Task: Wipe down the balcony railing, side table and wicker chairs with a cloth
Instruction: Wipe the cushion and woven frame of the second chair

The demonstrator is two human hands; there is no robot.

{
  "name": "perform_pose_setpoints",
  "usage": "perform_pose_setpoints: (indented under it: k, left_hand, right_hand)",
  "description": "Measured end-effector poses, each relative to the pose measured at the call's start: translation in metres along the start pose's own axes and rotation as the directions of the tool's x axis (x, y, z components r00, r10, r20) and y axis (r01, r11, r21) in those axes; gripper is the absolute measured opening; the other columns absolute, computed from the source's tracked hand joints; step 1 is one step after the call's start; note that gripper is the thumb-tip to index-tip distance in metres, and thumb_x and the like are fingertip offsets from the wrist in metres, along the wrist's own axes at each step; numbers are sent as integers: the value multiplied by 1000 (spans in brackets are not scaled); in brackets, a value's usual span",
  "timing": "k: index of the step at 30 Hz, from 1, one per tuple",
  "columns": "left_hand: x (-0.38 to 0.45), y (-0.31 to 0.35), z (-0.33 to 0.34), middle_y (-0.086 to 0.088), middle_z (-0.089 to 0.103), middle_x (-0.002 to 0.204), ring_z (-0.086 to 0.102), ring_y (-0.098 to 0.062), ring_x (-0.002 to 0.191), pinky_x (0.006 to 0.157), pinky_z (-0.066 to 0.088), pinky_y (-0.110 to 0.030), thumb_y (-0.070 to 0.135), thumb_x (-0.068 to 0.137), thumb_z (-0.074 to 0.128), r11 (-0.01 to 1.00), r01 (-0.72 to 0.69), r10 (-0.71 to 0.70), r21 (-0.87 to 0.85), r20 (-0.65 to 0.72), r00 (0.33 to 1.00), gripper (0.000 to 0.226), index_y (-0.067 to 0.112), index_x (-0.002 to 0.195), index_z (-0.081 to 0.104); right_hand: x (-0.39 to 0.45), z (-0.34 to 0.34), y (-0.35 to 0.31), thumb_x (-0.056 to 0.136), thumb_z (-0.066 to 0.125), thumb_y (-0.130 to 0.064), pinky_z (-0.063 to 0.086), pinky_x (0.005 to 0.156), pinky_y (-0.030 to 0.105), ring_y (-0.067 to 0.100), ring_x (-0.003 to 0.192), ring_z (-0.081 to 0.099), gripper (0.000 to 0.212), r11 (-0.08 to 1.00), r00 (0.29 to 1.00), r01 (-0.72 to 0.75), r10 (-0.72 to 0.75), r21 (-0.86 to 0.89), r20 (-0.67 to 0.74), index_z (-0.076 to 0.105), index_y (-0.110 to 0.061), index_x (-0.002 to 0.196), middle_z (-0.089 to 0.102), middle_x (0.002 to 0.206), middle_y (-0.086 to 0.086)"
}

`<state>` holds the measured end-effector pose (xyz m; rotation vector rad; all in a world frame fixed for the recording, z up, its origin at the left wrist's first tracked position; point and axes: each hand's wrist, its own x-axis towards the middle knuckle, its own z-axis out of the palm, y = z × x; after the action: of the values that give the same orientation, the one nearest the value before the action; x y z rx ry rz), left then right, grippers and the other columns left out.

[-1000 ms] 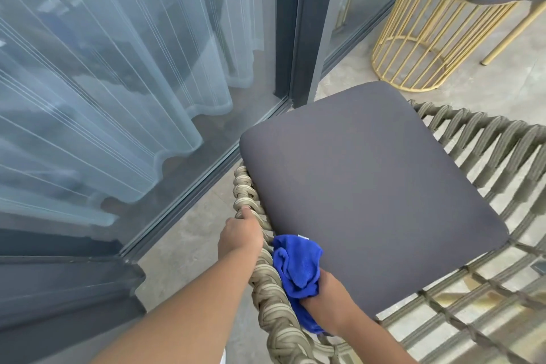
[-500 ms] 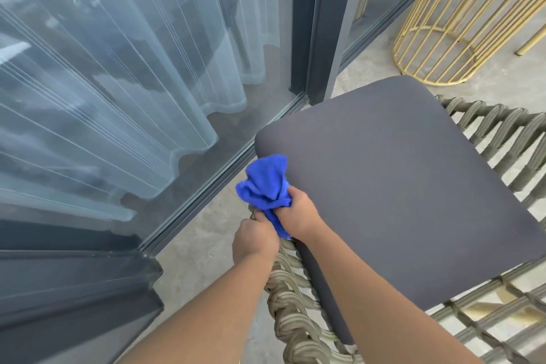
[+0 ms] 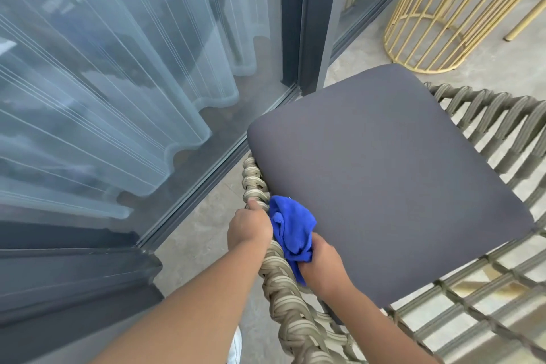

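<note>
A wicker chair with a braided beige arm rail [image 3: 255,183] and a dark grey seat cushion [image 3: 390,180] fills the lower right. My left hand [image 3: 249,227] grips the braided rail from the outer side. My right hand [image 3: 323,267] holds a bunched blue cloth [image 3: 291,226] against the inner side of the same rail, between the rail and the cushion edge. The two hands sit close together, the cloth touching both.
A glass sliding door [image 3: 118,83] with sheer curtains behind it runs along the left, its dark frame post [image 3: 307,18] near the cushion's far corner. A gold wire side table [image 3: 443,15] stands at the upper right. Grey stone floor [image 3: 201,230] lies between chair and door.
My right hand has drawn the cloth back along the rail toward me, from near the cushion's front corner to beside my left hand. My left hand kept its grip on the rail.
</note>
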<state>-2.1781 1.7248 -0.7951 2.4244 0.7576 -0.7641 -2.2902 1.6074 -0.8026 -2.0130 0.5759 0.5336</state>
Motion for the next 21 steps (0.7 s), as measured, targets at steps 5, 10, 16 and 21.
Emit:
perform_pose_setpoints:
  k: [5, 10, 16, 21]
  left_hand:
    - [-6, 4, -6, -23, 61, 137, 56, -41, 128, 103, 43, -43, 45, 110, 20, 1000, -6, 7, -10, 19, 1000, 66, -3, 133, 59]
    - [-15, 9, -14, -23, 59, 140, 55, -40, 130, 105, 42, -43, 45, 110, 18, 1000, -10, 10, -1, 46, 999, 67, -4, 137, 57]
    - [-54, -3, -23, -23, 59, 138, 57, -42, 124, 99, 43, -44, 36, 107, 27, 999, -51, 52, -8, 95, 994, 49, 2, 140, 42]
    - [-123, -36, -23, -21, 61, 135, 57, -40, 122, 92, 41, -40, 34, 108, 34, 987, 13, 11, -158, 151, 988, 41, 8, 138, 42]
  right_hand:
    - [-36, -3, 26, 95, 50, -13, 41, 60, 14, 7, 71, 55, 25, 994, 993, -86, 91, -68, 73, 48, -35, 83, 64, 82, -12]
    - [-52, -18, 36, 98, 52, -14, 40, 60, 9, 3, 73, 54, 25, 991, 980, -107, 119, -85, 160, 51, -34, 85, 61, 81, -18]
    - [-56, -24, 31, 92, 56, -10, 44, 68, 25, 19, 83, 59, 12, 991, 982, -133, 136, -31, 131, 61, -19, 98, 66, 87, -4]
    - [-62, -21, 16, 92, 54, -11, 40, 61, 28, 18, 74, 56, 10, 986, 986, -166, 166, -8, -1, 54, -21, 89, 61, 80, -6]
